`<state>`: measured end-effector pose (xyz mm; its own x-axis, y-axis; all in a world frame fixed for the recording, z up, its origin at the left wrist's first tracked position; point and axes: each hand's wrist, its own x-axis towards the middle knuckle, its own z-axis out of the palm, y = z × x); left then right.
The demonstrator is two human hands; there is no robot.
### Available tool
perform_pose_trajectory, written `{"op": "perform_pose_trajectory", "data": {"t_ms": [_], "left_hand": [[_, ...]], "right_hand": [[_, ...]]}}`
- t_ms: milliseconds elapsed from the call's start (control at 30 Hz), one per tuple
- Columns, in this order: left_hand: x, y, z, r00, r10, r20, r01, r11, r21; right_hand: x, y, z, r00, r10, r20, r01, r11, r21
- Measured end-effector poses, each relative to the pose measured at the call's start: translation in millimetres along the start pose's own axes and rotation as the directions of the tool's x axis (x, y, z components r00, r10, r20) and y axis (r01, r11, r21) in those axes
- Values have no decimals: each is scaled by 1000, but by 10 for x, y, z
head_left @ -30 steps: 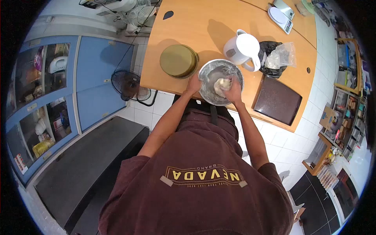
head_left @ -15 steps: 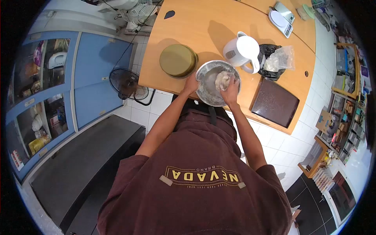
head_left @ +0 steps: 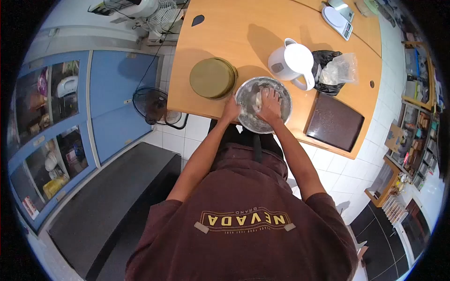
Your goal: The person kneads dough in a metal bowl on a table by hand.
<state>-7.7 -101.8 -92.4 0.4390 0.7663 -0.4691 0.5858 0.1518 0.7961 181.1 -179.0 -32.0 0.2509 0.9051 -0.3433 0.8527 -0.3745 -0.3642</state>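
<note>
A round metal bowl point(head_left: 246, 118) sits at the near edge of the table, its inside smeared with pale flour. My left hand point(head_left: 231, 109) grips the left side of its rim. Inside the bowl lies a whitish lump of dough point(head_left: 258, 101). My right hand point(head_left: 270, 107) rests over the dough with fingers stretched out and slightly apart, palm down, covering much of it. The underside of the dough and my right palm are hidden.
An olive round tin point(head_left: 212, 77) stands left of the bowl, a white jug point(head_left: 296, 58) behind it. To the right are a black plastic bag point(head_left: 323, 58), a clear bag of white powder point(head_left: 333, 71) and a dark brown tray point(head_left: 335, 121). A kitchen scale point(head_left: 335, 19) lies farther back.
My right hand has gone from grasping the lifted dough to pressing down on it with fingers spread. My left hand stays on the rim. The view has shifted slightly.
</note>
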Motion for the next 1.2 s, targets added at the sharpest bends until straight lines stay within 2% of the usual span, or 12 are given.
{"op": "perform_pose_trajectory", "data": {"t_ms": [67, 233, 367, 467, 600, 700, 767, 800, 900, 1000, 1100, 1200], "left_hand": [[16, -59, 56, 997, 46, -54, -46, 999, 2], [-83, 188, -46, 1000, -16, -1, 16, 999, -49], [-130, 390, -34, 999, -7, -41, 2, 992, -126], [-191, 465, 122, 968, -112, -226, 57, 970, -237], [-203, 499, 184, 964, -64, -258, 39, 994, -102], [-213, 494, 126, 965, -104, -241, 108, 994, 2], [-225, 534, 75, 968, -141, -209, 151, 988, 34], [-189, 500, 87, 970, -111, -218, 115, 993, 7], [-145, 380, 79, 978, -57, -200, 47, 997, -54], [-132, 396, -21, 990, -71, -118, 66, 997, -47], [-99, 261, -2, 988, -129, -90, 131, 991, 13], [-45, 133, 24, 987, -135, -88, 137, 990, 25]], "right_hand": [[30, -51, 58, 1000, -3, 5, 3, 1000, -26], [107, -182, 285, 1000, 9, 2, -8, 998, -61], [134, -281, 332, 995, 100, 29, -99, 994, -41], [135, -128, 535, 999, 50, 16, -51, 996, 78], [38, 29, 428, 987, -30, 160, 4, 987, 161], [-38, 9, 354, 994, -98, 40, 93, 990, 109], [-34, -9, 196, 996, -52, 73, 41, 989, 142], [-28, -15, 99, 996, -29, 90, 15, 988, 156], [21, 33, 177, 991, -49, 127, 44, 998, 42], [-34, -75, -47, 954, 34, 298, -58, 996, 71], [-187, -205, -354, 965, 11, 261, -12, 1000, 1], [-366, -212, -428, 987, -133, 93, 148, 974, -173]]}}
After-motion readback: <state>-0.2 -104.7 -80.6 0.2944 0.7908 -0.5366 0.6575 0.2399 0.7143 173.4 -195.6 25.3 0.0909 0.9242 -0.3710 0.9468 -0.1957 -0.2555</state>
